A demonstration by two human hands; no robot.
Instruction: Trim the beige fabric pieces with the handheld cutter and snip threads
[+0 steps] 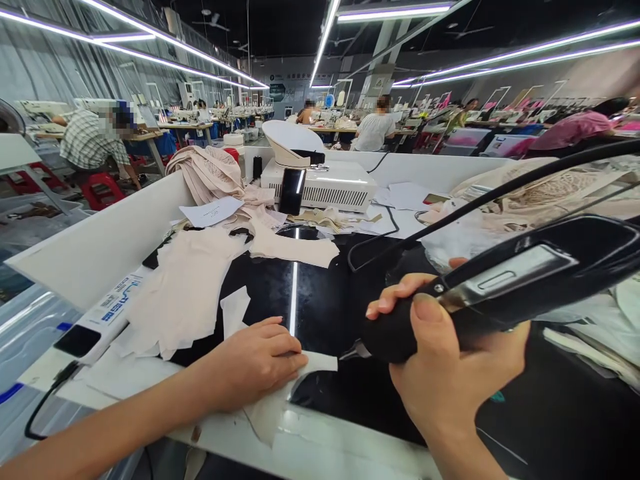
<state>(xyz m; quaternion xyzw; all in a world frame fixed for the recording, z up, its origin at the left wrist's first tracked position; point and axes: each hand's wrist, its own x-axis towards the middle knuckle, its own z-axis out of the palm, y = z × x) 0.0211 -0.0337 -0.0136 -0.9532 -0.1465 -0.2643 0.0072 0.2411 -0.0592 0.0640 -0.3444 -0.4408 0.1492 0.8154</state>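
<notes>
My right hand [445, 360] is wrapped round a thick black corded tool [545, 267], with a silver plate on its side. The tool's narrow metal tip [356, 349] points left, close to the end of a pale cut fabric piece [320, 362]. Whether tip and fabric touch, I cannot tell. My left hand [250, 363] lies palm down on this piece, fingers flat and side by side, pressing it against the black work surface [320, 300]. Beyond the left hand spreads a loose stack of pale fabric pieces [185, 287]. Another curved pale piece [295, 250] lies farther back.
A white machine box [320, 183] stands at the back, a phone [293, 190] leaning before it. The black cable [500, 193] arches across the right side. Beige lace fabric [550, 193] is heaped at right. A white panel [100, 233] borders the left. Co-workers sit farther off.
</notes>
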